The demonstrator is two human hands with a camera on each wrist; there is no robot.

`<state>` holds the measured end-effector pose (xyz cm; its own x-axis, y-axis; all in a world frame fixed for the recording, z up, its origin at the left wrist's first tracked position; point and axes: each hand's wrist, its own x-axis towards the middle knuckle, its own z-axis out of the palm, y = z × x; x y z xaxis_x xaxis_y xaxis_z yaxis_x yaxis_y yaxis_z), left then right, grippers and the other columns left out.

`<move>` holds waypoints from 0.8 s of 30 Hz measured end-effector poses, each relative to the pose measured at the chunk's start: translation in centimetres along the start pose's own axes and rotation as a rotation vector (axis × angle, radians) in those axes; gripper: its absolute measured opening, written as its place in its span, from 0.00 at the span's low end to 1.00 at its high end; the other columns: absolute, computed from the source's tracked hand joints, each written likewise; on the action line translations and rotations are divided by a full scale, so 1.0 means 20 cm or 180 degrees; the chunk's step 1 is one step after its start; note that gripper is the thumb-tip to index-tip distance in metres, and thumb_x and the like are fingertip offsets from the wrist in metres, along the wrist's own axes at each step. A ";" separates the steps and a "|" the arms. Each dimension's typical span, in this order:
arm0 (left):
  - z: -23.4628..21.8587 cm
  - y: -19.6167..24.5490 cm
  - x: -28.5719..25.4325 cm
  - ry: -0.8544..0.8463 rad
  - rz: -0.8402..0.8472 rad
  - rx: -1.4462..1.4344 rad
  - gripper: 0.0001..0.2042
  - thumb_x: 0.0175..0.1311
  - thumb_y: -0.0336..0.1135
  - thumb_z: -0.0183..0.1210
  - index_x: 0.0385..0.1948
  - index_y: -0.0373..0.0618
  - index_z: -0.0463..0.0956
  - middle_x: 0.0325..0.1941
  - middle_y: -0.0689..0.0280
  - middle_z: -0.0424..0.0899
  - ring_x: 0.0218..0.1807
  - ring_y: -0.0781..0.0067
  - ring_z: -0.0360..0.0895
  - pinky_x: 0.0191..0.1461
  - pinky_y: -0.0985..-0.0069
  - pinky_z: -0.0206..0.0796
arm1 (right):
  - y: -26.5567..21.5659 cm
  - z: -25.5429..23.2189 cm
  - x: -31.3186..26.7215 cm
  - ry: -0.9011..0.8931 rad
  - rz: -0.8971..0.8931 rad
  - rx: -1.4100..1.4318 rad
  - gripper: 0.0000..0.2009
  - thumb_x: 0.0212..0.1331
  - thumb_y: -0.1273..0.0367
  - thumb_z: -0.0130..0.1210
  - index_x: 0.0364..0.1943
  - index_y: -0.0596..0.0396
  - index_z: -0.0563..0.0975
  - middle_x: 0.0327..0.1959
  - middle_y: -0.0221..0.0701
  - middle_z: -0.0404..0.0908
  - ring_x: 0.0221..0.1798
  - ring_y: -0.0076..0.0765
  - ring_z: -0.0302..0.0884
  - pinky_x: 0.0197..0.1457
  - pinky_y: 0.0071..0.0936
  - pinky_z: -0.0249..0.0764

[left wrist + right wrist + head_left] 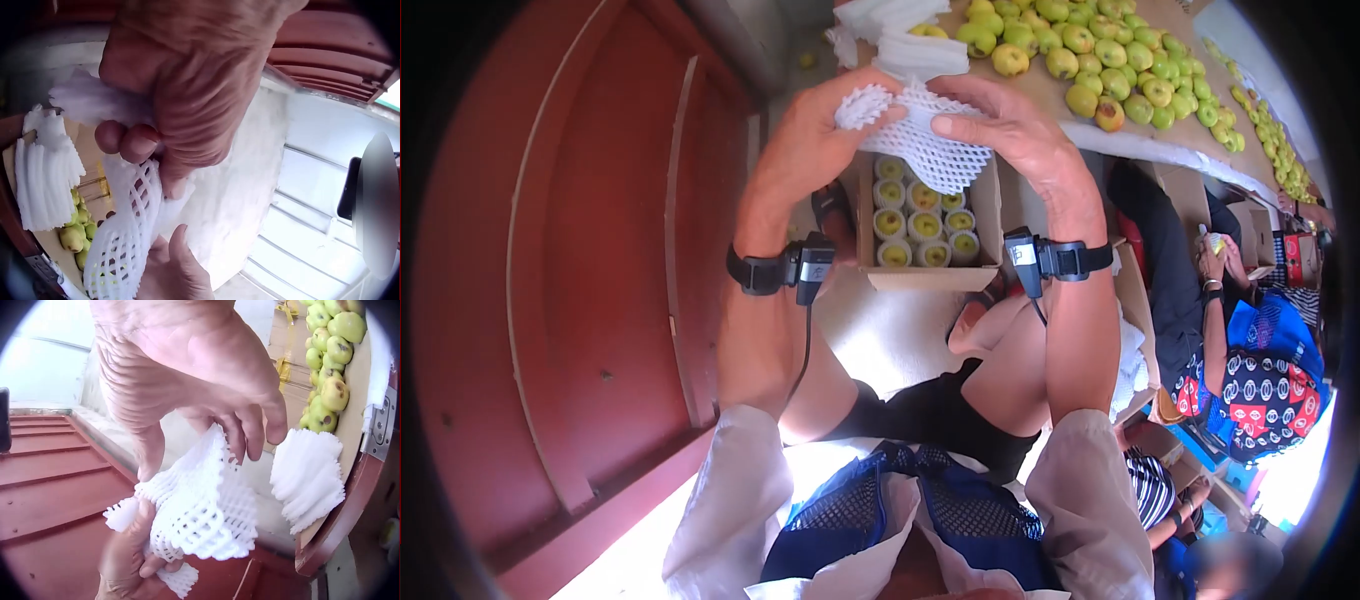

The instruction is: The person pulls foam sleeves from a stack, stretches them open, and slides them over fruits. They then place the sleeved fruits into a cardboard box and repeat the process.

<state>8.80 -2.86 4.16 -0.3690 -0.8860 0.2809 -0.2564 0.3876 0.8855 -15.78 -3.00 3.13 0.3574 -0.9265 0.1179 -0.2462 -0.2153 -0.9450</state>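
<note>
In the head view my left hand (830, 125) and right hand (1015, 125) are raised over a cardboard box (935, 280). Between them hangs a white foam net sleeve (940, 155), its mesh spread wide. My left hand (194, 87) grips the sleeve's narrow end, with more folded white foam (103, 100) poking out of its curled fingers. On the other side, my right hand (200, 369) holds the sleeve (206, 512) at its edge, thumb on the near face and fingers behind. Rows of yellow-green apples (925, 227) in white sleeves fill the box below.
Many loose yellow-green apples (1115, 65) cover the table (1040, 105) ahead. A stack of flat foam sleeves (920, 52) lies at its near corner. A red panelled door (600, 240) stands left. Other people sit right, one hand (1215, 262) holding a small item.
</note>
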 end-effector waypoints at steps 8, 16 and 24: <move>0.01 0.06 0.05 0.1448 -0.0252 -0.0356 0.09 0.68 0.33 0.65 0.45 0.41 0.84 0.32 0.77 0.84 0.25 0.90 0.67 0.28 0.84 0.61 | 0.04 0.00 0.04 0.0522 0.0261 0.0788 0.19 0.59 0.68 0.68 0.52 0.61 0.79 0.47 0.30 0.83 0.51 0.25 0.77 0.58 0.24 0.68; 0.09 0.08 0.04 0.0485 -0.0934 -0.0885 0.17 0.64 0.46 0.68 0.41 0.41 0.83 0.26 0.74 0.78 0.20 0.88 0.62 0.23 0.82 0.51 | -0.02 0.06 0.03 0.0565 0.0141 0.1374 0.20 0.60 0.71 0.66 0.55 0.62 0.77 0.51 0.33 0.82 0.55 0.27 0.76 0.63 0.26 0.67; 0.10 0.02 0.04 0.0695 -0.0920 -0.1315 0.10 0.62 0.32 0.68 0.41 0.40 0.82 0.29 0.73 0.80 0.20 0.87 0.63 0.22 0.82 0.52 | -0.09 0.13 0.03 0.0644 0.0152 0.1875 0.18 0.59 0.65 0.68 0.47 0.62 0.79 0.39 0.24 0.79 0.44 0.22 0.73 0.52 0.21 0.67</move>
<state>6.53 -2.96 4.03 -0.1304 -0.9908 0.0359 0.0685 0.0271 0.9973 -12.78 -2.46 4.12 0.1662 -0.9834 0.0722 0.3011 -0.0191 -0.9534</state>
